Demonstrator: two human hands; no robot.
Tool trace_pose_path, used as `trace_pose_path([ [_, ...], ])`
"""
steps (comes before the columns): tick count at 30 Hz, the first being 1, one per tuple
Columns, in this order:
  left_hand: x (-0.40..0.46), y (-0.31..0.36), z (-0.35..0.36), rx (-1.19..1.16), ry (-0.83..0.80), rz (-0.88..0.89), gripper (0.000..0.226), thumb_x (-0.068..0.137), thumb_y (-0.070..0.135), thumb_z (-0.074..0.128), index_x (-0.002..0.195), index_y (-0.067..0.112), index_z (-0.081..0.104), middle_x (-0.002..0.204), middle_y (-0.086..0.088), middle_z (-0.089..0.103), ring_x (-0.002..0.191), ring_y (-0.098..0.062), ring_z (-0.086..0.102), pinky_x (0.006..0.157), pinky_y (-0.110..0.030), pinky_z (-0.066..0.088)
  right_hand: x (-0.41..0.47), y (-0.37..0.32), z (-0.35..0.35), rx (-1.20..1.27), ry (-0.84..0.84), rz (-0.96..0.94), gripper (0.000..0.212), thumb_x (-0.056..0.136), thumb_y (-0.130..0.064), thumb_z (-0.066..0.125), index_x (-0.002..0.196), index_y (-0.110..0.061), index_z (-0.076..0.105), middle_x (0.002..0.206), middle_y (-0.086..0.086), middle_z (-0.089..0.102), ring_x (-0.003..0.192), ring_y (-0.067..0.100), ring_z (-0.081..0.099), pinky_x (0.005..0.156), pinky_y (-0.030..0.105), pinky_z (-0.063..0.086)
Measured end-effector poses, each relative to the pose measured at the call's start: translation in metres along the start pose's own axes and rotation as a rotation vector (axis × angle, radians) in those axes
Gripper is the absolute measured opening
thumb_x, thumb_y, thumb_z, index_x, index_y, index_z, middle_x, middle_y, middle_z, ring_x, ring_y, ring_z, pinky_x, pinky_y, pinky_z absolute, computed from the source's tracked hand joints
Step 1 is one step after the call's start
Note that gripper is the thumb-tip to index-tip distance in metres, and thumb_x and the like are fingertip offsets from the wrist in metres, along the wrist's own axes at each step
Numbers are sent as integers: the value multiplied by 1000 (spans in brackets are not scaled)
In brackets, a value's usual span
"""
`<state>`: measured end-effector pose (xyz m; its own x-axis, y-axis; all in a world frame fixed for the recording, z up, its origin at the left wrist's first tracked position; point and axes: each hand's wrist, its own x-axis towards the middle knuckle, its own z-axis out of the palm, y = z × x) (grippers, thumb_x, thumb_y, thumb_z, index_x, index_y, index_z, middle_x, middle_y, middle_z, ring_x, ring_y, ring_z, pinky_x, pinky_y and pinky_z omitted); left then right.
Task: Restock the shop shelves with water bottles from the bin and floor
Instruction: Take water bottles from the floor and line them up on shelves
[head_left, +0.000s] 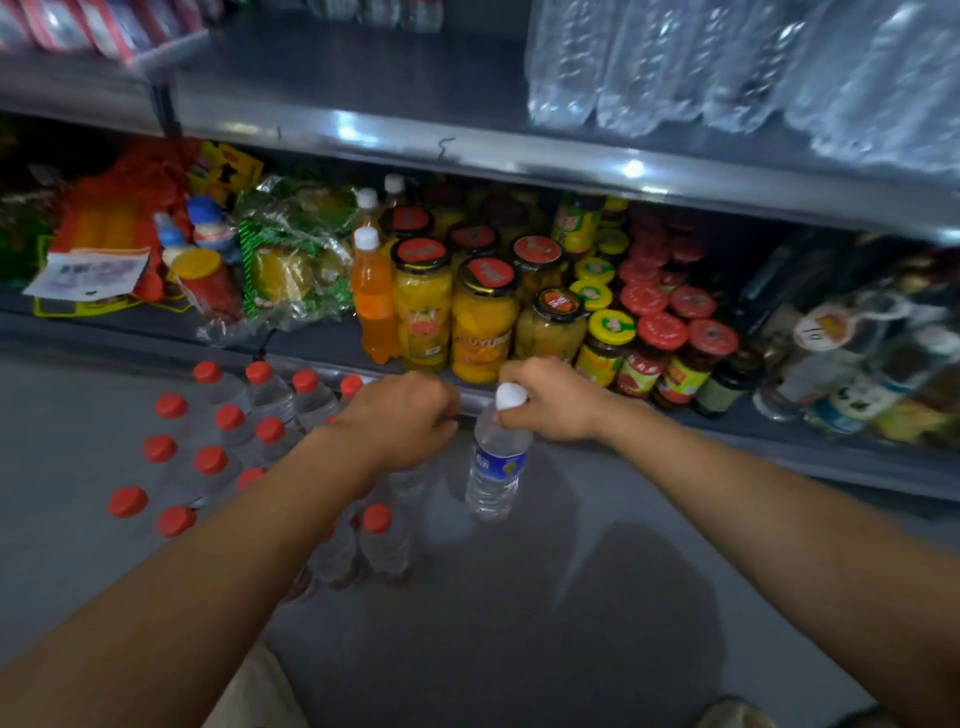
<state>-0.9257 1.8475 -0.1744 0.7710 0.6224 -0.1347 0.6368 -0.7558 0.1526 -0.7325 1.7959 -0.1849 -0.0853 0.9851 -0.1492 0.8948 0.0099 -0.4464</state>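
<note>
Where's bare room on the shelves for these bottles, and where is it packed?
Free: the upper shelf, bare left of the clear bottles, and a strip of lower shelf before the snack bags. Crowded: jars fill the lower shelf's middle and right. Red-capped bottles crowd the floor on the left; it is bare on the right.

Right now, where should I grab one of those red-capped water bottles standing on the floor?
Take a red-capped bottle by the neck just under its cap, coming straight down from above. It stands upright, packed beside others, so only the top is free. The right hand holds a white-capped bottle that way.
</note>
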Motion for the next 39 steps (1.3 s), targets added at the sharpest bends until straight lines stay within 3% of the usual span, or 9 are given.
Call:
trace_pose_path([
  [3,8,19,-21,-1,59,23,16,92,31,51,101,22,60,114,-7,63,105,-31,58,77,-35,47,-21,4,-41,16,94,-17,22,79,-24,72,74,-17,52,74,0,53,74,17,50,59,30,34],
  [7,22,44,-60,7,129,77,17,89,31,52,99,22,61,112,-7,64,104,-29,59,79,-36,50,-48,6,-98,8,199,-57,14,74,-15,70,79,-21,58,78,-3,60,74,13,54,64,30,43],
  [11,36,71,-104,-7,220,132,17,88,35,53,100,26,62,112,-2,64,104,-27,60,84,-42,51,-75,2,-157,-62,307,-121,17,73,-17,62,89,-18,58,83,-2,62,78,18,56,70,37,48],
  [15,52,96,-147,-12,326,189,18,88,36,55,102,26,63,108,2,65,103,-24,60,84,-40,51,-101,-1,-213,-115,406,-116,16,79,-16,58,90,-26,53,81,-3,60,76,20,56,69,39,48],
  [19,66,116,-187,-1,404,213,19,90,35,55,104,26,63,108,1,65,102,-24,60,83,-38,51,-115,-2,-266,-144,490,-77,9,84,-20,59,91,-23,56,82,-1,63,76,17,59,66,35,49],
  [23,77,131,-226,-14,468,253,16,91,35,55,102,27,63,102,6,65,94,-18,60,72,-31,47,-122,-13,-316,-209,611,-86,7,89,-28,61,83,-27,59,70,-12,59,61,-4,52,56,14,40],
  [27,90,141,-258,2,518,280,16,93,32,54,102,24,63,95,7,63,85,-14,58,60,-27,39,-119,-19,-361,-316,759,-62,4,86,-21,57,85,-18,60,71,-8,60,70,15,55,60,27,41],
  [31,102,146,-281,3,551,273,15,92,32,54,100,25,64,95,7,64,88,-17,60,73,-32,49,-105,-20,-392,-374,855,-66,12,87,-23,55,94,-15,59,87,6,66,81,25,59,71,37,48],
  [39,129,129,-276,23,535,245,14,91,33,54,97,27,65,96,8,65,90,-16,60,80,-37,52,-48,0,-404,-337,880,-17,19,86,-27,56,99,-12,54,91,11,64,80,28,59,67,34,46],
])
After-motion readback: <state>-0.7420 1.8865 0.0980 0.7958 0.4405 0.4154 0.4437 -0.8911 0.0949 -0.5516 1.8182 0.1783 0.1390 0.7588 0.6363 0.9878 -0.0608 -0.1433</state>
